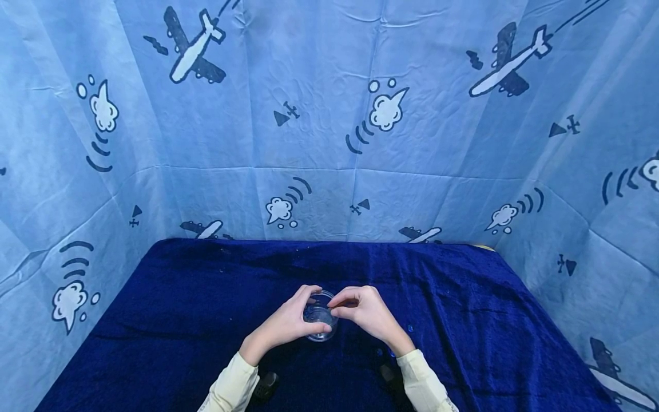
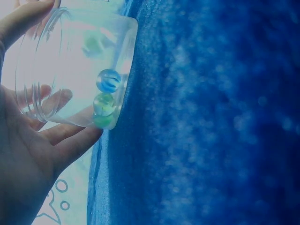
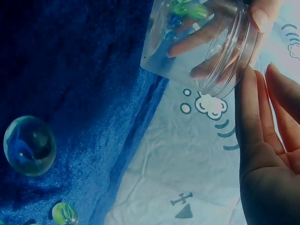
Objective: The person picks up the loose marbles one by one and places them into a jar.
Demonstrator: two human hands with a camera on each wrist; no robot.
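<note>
Left hand [image 1: 285,325] on my feed is wrapped round the clear jar [image 1: 320,316], near centre, marbles [image 2: 108,81] inside. Right hand [image 1: 368,309] has fingertips close together at its mouth; whether they pinch anything, I can't tell. I'd judge this marble-moving, next needing a steady jar. Loose marbles [image 3: 30,146] lie nearer right on blue cloth [image 1: 154,309]; printed curtain [image 1: 309,131] beyond.

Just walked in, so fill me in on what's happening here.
A person is handling a clear jar and marbles. The left hand holds the uncovered jar, which has blue and green marbles at the bottom. The right hand is at the jar's mouth; no marble can be made out between its fingers. Loose marbles lie on the dark blue cloth, near the right forearm.
</note>
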